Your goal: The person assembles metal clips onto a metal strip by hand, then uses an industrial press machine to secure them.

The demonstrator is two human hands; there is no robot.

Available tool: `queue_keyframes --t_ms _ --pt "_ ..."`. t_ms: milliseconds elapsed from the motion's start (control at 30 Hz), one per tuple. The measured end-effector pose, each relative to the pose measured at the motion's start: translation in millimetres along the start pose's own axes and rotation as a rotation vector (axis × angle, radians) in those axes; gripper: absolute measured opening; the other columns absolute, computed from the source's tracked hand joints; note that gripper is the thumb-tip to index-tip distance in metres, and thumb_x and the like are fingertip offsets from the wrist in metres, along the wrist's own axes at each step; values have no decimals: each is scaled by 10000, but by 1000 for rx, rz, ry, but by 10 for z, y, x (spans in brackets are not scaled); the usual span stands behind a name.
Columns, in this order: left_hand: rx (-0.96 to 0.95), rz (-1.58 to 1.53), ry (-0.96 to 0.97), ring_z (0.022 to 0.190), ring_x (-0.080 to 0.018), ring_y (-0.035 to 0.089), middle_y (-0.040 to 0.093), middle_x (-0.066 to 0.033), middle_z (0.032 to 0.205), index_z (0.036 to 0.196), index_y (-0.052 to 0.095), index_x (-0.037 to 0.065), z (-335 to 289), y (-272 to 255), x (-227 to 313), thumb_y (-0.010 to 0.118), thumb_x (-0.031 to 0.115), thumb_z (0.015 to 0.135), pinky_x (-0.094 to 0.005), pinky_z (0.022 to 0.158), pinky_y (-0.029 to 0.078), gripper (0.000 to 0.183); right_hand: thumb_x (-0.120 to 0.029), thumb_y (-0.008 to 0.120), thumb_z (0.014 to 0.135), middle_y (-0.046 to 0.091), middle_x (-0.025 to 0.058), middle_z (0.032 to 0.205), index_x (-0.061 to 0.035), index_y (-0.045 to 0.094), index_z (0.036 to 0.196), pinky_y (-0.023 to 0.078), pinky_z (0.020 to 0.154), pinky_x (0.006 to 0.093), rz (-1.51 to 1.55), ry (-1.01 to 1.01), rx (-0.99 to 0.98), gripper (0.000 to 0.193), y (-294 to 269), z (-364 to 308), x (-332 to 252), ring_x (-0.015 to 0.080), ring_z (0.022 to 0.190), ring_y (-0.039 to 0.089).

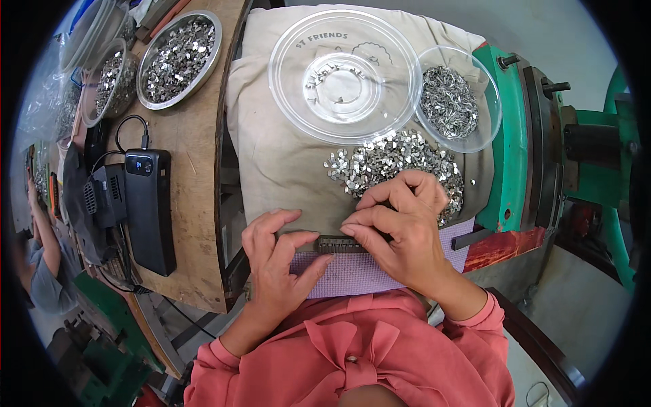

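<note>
Along far edge of purple mat point(339, 279), held dark strip point(339, 245) by its left end between thumb and forefinger of left hand point(274, 254); set right hand point(410, 230) narrow just above it, could not tell whether around anything; beyond, faced metal bits point(386, 163) heaped on cloth point(285, 176); farther, saw clear tub point(298, 105) beside bowl point(489, 115).

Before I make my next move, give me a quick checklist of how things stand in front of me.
1. Dark slotted bar in front of me, by the purple mat: ok.
2. Left hand at the bar's left end: ok.
3. Right hand close to the bar: ok.
4. Metal piece between the right hand's fingers: cannot tell, too small to see.
5. Loose flat pieces all in one heap: not ok, at least one lies apart.
6. Small clear bowl holding its metal slivers: ok.
</note>
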State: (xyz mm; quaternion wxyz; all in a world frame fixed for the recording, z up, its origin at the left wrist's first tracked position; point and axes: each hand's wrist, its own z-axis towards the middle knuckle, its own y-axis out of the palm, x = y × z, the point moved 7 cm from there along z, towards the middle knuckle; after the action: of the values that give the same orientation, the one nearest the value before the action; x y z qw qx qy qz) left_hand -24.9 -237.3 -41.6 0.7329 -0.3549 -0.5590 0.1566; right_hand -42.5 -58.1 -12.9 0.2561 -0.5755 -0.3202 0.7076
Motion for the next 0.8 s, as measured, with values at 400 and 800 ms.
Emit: queue_keyframes --t_ms 400,800 --pt "37 28 -50 1166 -330 450 555 -105 1257 952 635 94 53 51 11 799 212 751 -448 994 331 285 -210 822 717 648 -43 983 -143 772 787 230 914 463 -57 24 27 109 72 17 -66 248 1049 484" --pt "33 -4 21 1138 -322 497 583 -108 1248 958 605 97 29 21 -18 893 195 615 -451 968 361 458 -229 818 730 643 -37 1027 -168 787 773 219 935 473 9 79 -23 81 162 24 -125 260 1092 460"
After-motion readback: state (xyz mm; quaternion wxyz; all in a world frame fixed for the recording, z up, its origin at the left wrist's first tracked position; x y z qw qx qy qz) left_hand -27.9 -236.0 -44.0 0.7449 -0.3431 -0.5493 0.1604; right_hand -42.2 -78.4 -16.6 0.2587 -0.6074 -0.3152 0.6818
